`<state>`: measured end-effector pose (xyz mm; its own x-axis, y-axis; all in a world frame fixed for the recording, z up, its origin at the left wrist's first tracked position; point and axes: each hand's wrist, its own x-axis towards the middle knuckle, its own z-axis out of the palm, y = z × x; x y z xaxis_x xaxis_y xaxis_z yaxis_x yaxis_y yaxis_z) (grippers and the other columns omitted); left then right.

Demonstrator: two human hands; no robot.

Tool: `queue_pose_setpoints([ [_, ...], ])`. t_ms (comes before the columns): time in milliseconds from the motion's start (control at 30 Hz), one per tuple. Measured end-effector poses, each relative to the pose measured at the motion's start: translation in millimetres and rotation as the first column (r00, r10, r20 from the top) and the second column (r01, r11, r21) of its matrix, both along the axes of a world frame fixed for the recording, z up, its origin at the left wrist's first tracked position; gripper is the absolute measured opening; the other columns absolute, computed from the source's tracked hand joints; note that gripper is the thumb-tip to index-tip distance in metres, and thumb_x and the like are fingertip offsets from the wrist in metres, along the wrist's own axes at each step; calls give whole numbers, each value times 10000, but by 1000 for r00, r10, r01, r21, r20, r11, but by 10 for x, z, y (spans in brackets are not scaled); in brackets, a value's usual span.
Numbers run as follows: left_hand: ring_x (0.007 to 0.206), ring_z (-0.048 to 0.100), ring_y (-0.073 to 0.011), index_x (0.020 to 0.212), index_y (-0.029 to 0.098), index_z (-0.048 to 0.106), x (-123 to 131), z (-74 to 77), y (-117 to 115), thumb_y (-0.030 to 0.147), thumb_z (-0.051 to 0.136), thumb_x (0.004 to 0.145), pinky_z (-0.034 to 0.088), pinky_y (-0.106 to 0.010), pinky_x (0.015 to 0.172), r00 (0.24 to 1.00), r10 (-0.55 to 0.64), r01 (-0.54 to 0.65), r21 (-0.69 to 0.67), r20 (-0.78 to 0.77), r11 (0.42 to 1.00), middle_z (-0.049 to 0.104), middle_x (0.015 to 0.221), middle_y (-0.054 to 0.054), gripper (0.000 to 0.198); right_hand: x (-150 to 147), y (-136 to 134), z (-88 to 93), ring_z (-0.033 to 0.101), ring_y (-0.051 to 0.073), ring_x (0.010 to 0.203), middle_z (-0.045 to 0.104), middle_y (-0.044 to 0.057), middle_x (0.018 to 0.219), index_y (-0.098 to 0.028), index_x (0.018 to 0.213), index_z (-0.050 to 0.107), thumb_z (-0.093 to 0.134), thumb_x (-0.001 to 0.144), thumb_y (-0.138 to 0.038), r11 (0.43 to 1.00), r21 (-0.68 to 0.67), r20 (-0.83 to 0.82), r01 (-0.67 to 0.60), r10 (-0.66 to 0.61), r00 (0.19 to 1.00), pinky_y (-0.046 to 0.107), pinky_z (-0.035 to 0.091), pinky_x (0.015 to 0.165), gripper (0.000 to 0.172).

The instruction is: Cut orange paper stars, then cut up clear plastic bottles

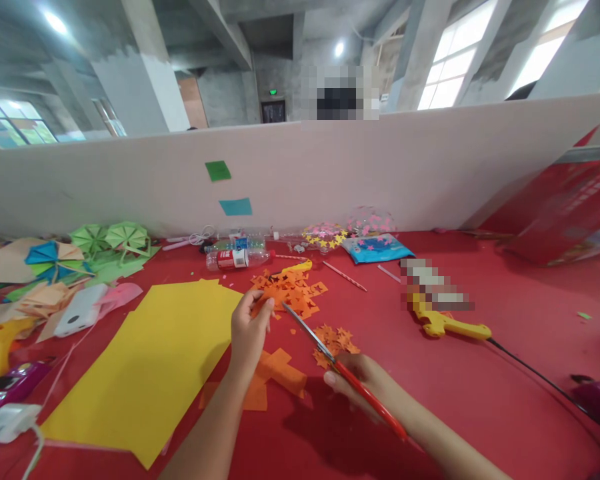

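Left and right hands apart. Orange paper [266,299] is pinched by the left hand [248,327] over orange scraps [303,291]; scissors [347,375] are gripped by the right hand [364,375] near paper stars [343,339]. Yellow sheets [145,360] are spread leftward. Orange strips [286,375] are partly hidden by the left forearm [220,417]; a purple object [597,399] is cut off.

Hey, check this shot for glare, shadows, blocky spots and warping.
Head view: windows at upper right glare white; a soft shadow falls on the red table below the right hand holding scissors; a patch by the yellow glue gun is pixelated; pillars lean, probably lens distortion.
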<state>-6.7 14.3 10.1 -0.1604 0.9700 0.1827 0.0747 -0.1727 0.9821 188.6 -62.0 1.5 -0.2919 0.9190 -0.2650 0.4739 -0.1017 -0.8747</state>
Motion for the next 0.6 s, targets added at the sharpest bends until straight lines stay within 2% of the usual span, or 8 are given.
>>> queue_pose_setpoints([
  [267, 412, 433, -67, 726, 173, 564, 78, 47, -72, 370, 614, 747, 340, -165, 370, 998, -22, 23, -19, 65, 1000, 482, 539, 51, 203, 6, 21, -56, 392, 81, 429, 447, -47, 504, -189, 605, 440, 582, 759, -606, 999, -42, 32, 25, -23, 999, 204, 269, 408, 466],
  [600, 387, 413, -62, 716, 177, 566, 81, 79, -83, 369, 612, 745, 329, -175, 373, 998, -23, 24, -29, 61, 999, 479, 520, 63, 200, -4, 9, -5, 381, 63, 373, 461, -54, 496, -187, 622, 455, 597, 746, -598, 995, -89, 16, 51, -50, 999, 193, 270, 372, 453],
])
